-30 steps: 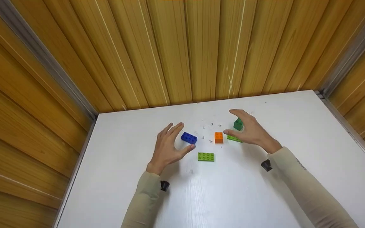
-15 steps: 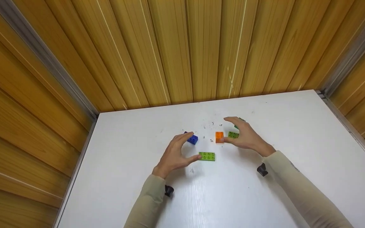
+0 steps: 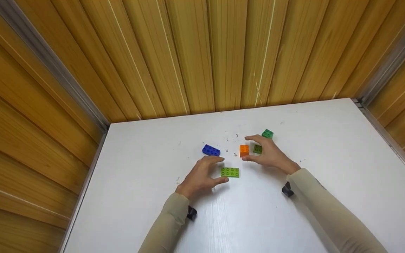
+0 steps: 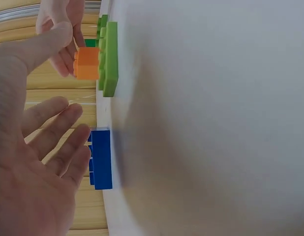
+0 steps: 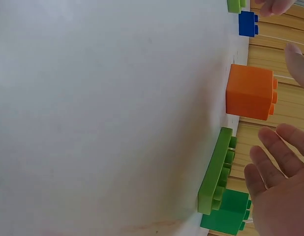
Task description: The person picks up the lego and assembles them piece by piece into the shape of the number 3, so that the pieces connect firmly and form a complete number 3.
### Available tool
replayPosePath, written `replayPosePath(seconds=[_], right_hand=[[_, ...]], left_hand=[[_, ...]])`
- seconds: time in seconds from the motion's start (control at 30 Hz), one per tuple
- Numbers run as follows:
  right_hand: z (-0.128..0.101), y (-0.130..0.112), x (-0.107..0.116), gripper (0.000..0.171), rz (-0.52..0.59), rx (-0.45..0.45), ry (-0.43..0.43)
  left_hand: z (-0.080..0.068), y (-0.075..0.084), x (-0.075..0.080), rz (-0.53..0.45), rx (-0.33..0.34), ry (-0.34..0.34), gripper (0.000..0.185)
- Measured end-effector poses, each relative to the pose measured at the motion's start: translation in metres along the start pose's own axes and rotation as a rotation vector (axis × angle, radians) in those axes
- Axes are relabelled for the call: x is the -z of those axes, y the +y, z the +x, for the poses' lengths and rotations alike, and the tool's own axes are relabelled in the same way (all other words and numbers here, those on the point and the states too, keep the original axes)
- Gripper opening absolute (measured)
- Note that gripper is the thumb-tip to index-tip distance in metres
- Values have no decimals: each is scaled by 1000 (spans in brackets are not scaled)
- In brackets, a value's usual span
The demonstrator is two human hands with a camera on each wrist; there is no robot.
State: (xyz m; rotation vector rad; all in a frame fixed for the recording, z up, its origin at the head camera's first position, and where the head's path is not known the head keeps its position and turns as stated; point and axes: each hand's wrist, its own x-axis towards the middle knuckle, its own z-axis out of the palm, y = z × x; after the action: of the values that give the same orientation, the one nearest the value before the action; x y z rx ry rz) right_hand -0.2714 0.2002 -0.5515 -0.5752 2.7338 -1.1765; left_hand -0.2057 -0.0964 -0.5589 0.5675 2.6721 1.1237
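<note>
My left hand (image 3: 221, 170) hovers open over the white table (image 3: 135, 211), thumb and forefinger spread on either side of the left end of a light green brick (image 3: 229, 172). It holds nothing. A blue brick (image 3: 211, 150) lies just beyond its fingers (image 4: 58, 132). My right hand (image 3: 247, 148) is open too, thumb and forefinger arched around an orange brick (image 3: 244, 150), apart from it in the right wrist view (image 5: 250, 92). A flat light green brick (image 3: 257, 149) lies partly under that palm, and a dark green brick (image 3: 267, 133) sits behind the hand.
Wooden panel walls (image 3: 202, 52) close in the table at the back and both sides, with metal corner strips (image 3: 47, 66). Small dark specks (image 3: 236, 136) dot the surface behind the bricks. Bare table stretches to the left, right and front.
My left hand left the blue brick and came back to the light green one. My right hand slid left to the orange brick, uncovering the dark green brick.
</note>
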Motion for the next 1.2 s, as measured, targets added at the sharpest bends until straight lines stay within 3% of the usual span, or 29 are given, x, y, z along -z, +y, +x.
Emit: replayPosePath(seconds=[0.13,0.33,0.53,0.9,1.2], right_hand=[[2,1,-2,79,12,-5,-8],[5,2,-3,64,15,-18,-32],[7,0,-3,58,2,-58,-52],[8,1,-3,49,37,-49,-45],[6,1,0,51,54,-49,-28]], left_hand=[[4,0,-4,22,4,-25,69],[10,2,-8,134,-2,-9,59],[15,3,-12,177,-11,1,51],[15,1,-17,184,-18,29,38],[15,2,-20,74,18,13,37]])
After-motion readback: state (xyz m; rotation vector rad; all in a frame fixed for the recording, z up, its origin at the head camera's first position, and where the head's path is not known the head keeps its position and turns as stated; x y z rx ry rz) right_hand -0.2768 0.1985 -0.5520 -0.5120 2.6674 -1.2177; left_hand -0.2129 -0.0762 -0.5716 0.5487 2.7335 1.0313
